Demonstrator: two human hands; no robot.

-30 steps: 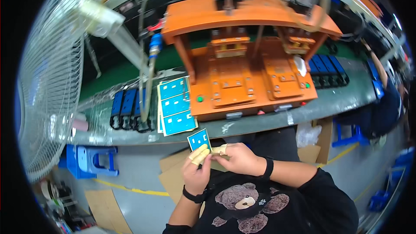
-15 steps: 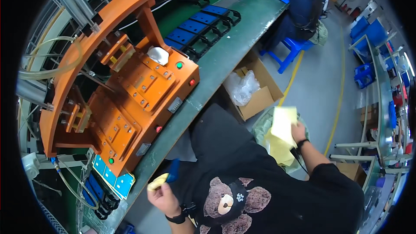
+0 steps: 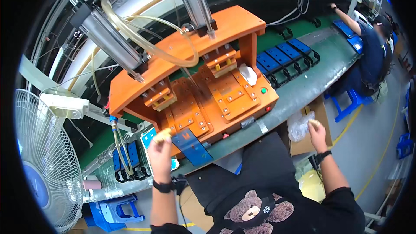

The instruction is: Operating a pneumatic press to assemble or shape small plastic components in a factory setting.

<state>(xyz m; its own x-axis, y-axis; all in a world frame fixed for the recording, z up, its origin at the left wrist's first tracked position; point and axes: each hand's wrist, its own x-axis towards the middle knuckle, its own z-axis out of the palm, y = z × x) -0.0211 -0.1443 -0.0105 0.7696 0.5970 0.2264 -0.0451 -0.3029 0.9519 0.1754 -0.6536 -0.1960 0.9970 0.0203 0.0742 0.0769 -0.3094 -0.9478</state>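
Observation:
My left hand (image 3: 160,154) has its fingertips, in pale yellow covers, closed on the upper left corner of a flat blue panel (image 3: 193,148). The panel hangs tilted just in front of an orange press (image 3: 234,129) with two metal cylinders above. Up at the right, my right hand (image 3: 318,135) is raised over an open cardboard box (image 3: 321,112). Its covered fingertips are pressed together, and nothing shows between them. Pale yellow sheets (image 3: 313,183) lie in a bag below my right forearm.
Blue panels with black frames (image 3: 284,56) line the green bench (image 3: 299,87) right of the press. More framed panels (image 3: 130,158) lie at its left, near a fan (image 3: 47,160). A person (image 3: 368,56) sits at the far right beside a blue stool (image 3: 349,102).
The view has swung left. My right hand has let go of the pale yellow sheet and moved up toward the box. My left hand has brought the blue panel up to the press front.

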